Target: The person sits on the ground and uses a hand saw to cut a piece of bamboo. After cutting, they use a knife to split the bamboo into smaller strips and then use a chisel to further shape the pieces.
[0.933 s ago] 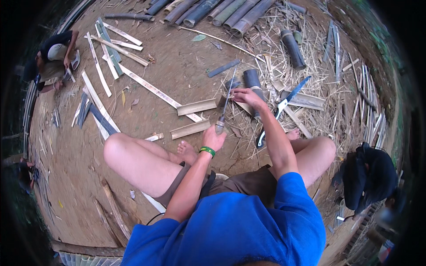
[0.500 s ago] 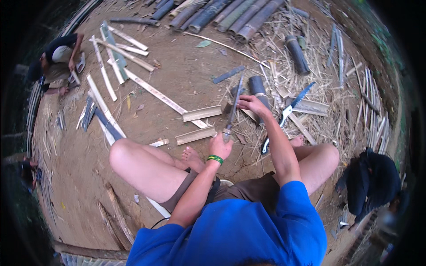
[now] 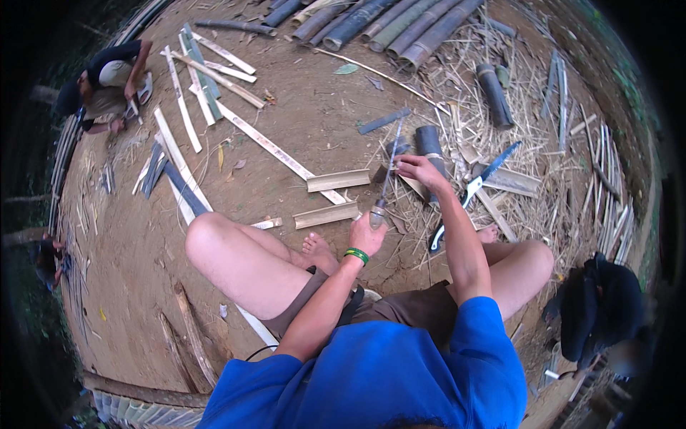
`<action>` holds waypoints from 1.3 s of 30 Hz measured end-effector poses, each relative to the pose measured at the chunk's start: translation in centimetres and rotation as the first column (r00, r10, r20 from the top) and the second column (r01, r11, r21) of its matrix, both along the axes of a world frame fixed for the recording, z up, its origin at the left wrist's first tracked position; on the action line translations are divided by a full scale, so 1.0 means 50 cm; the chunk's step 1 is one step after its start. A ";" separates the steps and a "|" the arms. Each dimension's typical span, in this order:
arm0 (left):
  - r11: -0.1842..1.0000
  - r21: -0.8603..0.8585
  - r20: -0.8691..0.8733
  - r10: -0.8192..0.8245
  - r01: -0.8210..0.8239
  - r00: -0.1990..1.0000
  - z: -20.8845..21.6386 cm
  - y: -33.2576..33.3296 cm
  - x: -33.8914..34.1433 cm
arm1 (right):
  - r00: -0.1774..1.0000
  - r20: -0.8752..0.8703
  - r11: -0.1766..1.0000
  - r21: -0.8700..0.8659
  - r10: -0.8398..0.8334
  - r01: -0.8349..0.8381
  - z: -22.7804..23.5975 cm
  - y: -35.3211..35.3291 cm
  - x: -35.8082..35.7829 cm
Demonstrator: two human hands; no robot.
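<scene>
My left hand [image 3: 368, 236], with a green band at its wrist, is closed round the handle of a long knife [image 3: 386, 187]. The narrow blade points away from me and looks thin, seen nearly edge-on. My right hand [image 3: 423, 174] has its fingers bent together at the middle of the blade, the fingertips seeming to pinch it. Just beyond that hand stands a dark bamboo section [image 3: 430, 149]. To the left of the knife lie two split bamboo pieces, the upper one [image 3: 338, 180] and the lower one [image 3: 326, 214], hollow sides showing.
A folding saw [image 3: 474, 187] with a blue blade lies right of my forearm on shavings. Bamboo poles [image 3: 436, 34] lie at the far side, pale split strips [image 3: 264, 145] at the left. People crouch at far left [image 3: 107, 82] and right [image 3: 600, 304].
The knife blade has turned from showing its flat side to looking thinner. Both hands stay on the knife. The whole view has shifted slightly, so everything sits further right and lower.
</scene>
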State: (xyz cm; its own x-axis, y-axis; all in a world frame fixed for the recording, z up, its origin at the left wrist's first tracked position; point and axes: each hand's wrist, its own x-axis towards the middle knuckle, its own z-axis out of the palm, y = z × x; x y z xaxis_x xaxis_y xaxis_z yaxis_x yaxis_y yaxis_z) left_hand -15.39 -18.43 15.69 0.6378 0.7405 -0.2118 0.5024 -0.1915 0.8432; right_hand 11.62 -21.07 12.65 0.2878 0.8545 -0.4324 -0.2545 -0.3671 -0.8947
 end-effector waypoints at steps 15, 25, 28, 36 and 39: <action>1.000 0.021 -0.053 -0.001 0.003 0.999 -0.001 0.009 -0.003 | 0.990 -0.106 0.996 -0.007 -0.093 0.093 -0.011 0.002 -0.013; 1.000 0.009 -0.041 0.026 -0.025 0.999 0.002 0.000 0.005 | 0.366 0.925 0.733 -0.319 0.103 0.600 -0.135 -0.165 -0.023; 1.000 -0.002 -0.041 0.022 -0.022 0.999 0.016 -0.003 0.010 | 0.211 0.967 0.809 -0.236 0.141 0.538 -0.143 -0.181 -0.049; 0.997 0.072 -0.164 -0.004 0.016 0.986 0.046 0.002 0.012 | 0.560 0.808 0.705 -0.505 0.184 0.498 -0.120 -0.129 -0.043; 0.995 0.088 -0.184 -0.031 0.048 0.982 0.044 -0.005 0.020 | 0.602 0.781 0.676 -0.533 0.164 0.508 -0.129 -0.159 0.002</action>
